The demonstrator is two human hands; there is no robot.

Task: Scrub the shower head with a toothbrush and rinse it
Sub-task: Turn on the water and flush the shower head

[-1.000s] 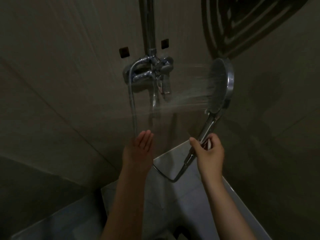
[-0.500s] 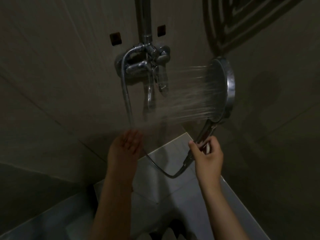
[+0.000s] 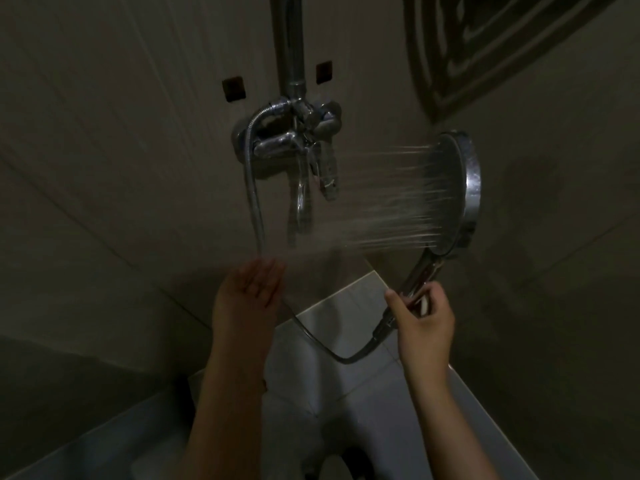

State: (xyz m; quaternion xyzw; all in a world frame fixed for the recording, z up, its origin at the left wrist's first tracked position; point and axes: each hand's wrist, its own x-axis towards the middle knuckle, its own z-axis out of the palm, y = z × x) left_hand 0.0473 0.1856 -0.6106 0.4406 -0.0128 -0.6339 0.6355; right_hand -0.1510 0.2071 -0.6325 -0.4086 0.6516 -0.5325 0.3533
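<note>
1. The mixer tap [image 3: 294,140] was fixed to the tiled wall [image 3: 121,150], at the foot of a vertical riser pipe [image 3: 291,39].
2. The shower head [image 3: 457,192] was held in the air to the right of the mixer tap, at about the tap's height. Its face was turned left, towards the tap.
3. A water spray [image 3: 391,202] left the face and travelled left and slightly down, passing below the mixer tap.
4. The right hand [image 3: 424,323] was below and to the right of the mixer tap. Its fingers and thumb were curled round the lower end of the shower head's handle.
5. A small white item [image 3: 423,304] showed between those fingers beside the handle. What it was could not be told.
6. The left hand [image 3: 247,296] was below the mixer tap, slightly to its left. It held nothing, its fingers were nearly straight and close together, and its fingertips reached the lower edge of the spray.
7. The metal hose [image 3: 254,199] ran from the left side of the mixer tap down past the left hand and looped right to the handle's base.
</note>
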